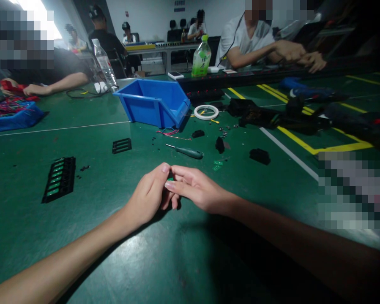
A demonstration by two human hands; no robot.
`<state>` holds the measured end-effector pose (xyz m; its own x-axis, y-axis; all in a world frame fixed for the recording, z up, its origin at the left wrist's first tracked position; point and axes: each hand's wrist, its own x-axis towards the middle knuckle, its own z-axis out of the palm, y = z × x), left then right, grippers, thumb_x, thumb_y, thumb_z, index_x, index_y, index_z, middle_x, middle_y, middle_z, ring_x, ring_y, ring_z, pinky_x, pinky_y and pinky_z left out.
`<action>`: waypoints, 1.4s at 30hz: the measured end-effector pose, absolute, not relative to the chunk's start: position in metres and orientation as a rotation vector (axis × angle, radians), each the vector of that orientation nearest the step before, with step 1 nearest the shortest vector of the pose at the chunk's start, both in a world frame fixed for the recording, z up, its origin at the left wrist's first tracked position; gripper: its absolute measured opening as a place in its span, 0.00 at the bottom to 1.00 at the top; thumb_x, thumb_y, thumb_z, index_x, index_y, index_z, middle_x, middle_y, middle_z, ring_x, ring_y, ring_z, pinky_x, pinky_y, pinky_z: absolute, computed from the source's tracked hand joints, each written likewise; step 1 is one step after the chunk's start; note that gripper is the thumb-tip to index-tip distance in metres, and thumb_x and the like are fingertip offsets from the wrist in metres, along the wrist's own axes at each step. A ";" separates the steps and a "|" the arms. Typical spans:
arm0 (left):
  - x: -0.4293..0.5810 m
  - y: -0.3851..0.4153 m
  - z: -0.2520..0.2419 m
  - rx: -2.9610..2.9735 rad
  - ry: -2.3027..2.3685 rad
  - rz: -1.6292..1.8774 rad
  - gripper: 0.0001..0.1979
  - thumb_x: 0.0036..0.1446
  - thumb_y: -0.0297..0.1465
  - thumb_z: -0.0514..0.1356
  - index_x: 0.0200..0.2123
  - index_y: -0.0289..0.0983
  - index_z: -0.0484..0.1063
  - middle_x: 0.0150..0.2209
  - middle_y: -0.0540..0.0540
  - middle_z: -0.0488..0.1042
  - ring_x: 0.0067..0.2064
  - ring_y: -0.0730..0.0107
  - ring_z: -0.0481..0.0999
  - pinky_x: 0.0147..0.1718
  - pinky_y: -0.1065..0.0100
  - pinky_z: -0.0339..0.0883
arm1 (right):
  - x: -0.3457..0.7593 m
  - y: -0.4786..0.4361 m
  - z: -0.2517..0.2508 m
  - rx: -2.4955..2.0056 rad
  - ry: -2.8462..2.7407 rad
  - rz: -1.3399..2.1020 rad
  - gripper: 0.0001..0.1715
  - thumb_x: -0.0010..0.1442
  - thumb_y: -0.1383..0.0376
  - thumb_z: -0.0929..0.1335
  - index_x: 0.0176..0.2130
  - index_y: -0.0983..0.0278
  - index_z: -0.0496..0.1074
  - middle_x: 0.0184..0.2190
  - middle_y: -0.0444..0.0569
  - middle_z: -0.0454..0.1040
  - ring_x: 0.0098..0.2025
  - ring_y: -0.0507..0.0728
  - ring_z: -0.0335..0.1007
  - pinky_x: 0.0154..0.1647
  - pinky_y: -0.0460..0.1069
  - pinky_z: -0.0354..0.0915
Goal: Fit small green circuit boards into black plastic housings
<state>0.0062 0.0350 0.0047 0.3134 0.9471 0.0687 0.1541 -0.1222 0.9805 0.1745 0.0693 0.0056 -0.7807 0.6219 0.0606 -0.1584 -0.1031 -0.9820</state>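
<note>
My left hand (150,194) and my right hand (199,185) meet above the green table (120,261), fingers closed round a small green and black part (170,179). Most of that part is hidden by the fingers. Beyond the hands lies a screwdriver (188,152) with a green handle. Small green boards (217,165) rest to its right, near black pieces (220,145). Off to the left, a black tray (59,179) holds several green boards, and a black slotted frame (121,145) lies flat farther back.
A blue bin (151,103) stands behind the screwdriver, with a white ring (206,112) beside it. Black tools (272,114) lie at the right. Bottles (201,57) stand at the back. Other people sit across the table, a person's hands (299,55) at upper right.
</note>
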 end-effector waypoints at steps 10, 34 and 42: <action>0.009 0.036 0.004 1.494 0.998 0.981 0.27 0.76 0.46 0.42 0.31 0.36 0.67 0.17 0.51 0.71 0.20 0.72 0.70 0.26 0.70 0.65 | 0.173 0.070 0.005 -0.533 -1.664 1.950 0.15 0.72 0.62 0.66 0.54 0.68 0.67 0.32 0.48 0.78 0.31 0.53 0.78 0.31 0.46 0.72; 0.009 0.037 0.009 1.550 0.986 1.005 0.25 0.77 0.42 0.41 0.32 0.37 0.67 0.18 0.53 0.72 0.24 0.73 0.75 0.34 0.70 0.68 | 0.173 0.069 0.006 -0.525 -1.679 1.938 0.15 0.72 0.61 0.65 0.54 0.69 0.67 0.30 0.46 0.76 0.29 0.52 0.78 0.29 0.45 0.71; 0.009 0.036 0.006 1.524 0.983 0.990 0.26 0.77 0.42 0.41 0.32 0.37 0.67 0.18 0.53 0.72 0.23 0.73 0.75 0.33 0.70 0.68 | 0.173 0.070 0.007 -0.533 -1.680 1.930 0.13 0.72 0.63 0.65 0.52 0.69 0.67 0.30 0.46 0.76 0.28 0.52 0.77 0.30 0.45 0.71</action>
